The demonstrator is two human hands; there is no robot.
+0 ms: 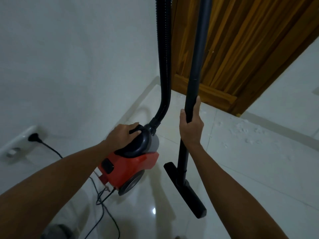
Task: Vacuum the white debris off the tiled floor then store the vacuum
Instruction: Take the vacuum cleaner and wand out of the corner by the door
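Note:
A red and dark grey canister vacuum (131, 166) sits on the white tiled floor (241, 178). My left hand (123, 136) grips the black handle on top of it. My right hand (190, 125) is wrapped round the black wand (198, 54), which stands nearly upright. The flat black floor nozzle (187, 188) at its foot rests on the tiles. A ribbed black hose (164, 57) rises from the canister out of the top of the view. White debris (245, 133) lies scattered on the tiles at the right, near the wall.
A wooden door (241, 49) stands at the back right. The black power cord (103, 200) trails over the floor from the vacuum, and a plug (34, 137) sits in a wall socket at the left. A white wall fills the left.

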